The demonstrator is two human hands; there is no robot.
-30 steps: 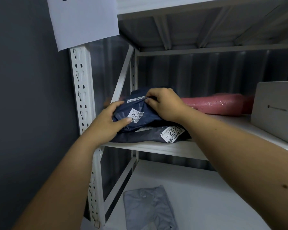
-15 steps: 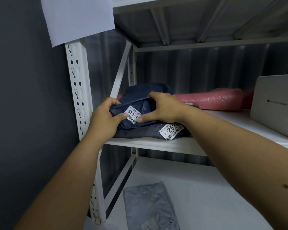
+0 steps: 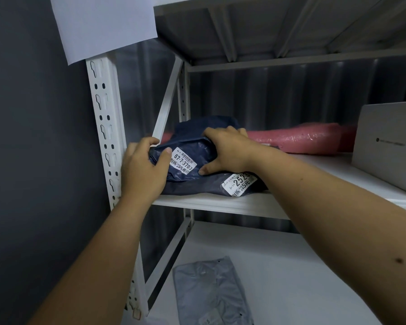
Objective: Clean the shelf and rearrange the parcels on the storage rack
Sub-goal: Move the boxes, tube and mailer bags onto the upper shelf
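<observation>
Rearranging step: left hand & right hand both clamped on top navy parcel, stacked on another at shelf left end, approx 9 o'clock. Next prob: square it up, w/ label facing out.

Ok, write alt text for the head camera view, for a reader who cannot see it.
Both hands, the left hand and the right hand, grip a dark blue mailer bag labelled 67-7-3703, stacked on another dark blue mailer bag at the left end of a white shelf. A pink parcel lies behind them; a grey mailer bag lies on the shelf below.
</observation>
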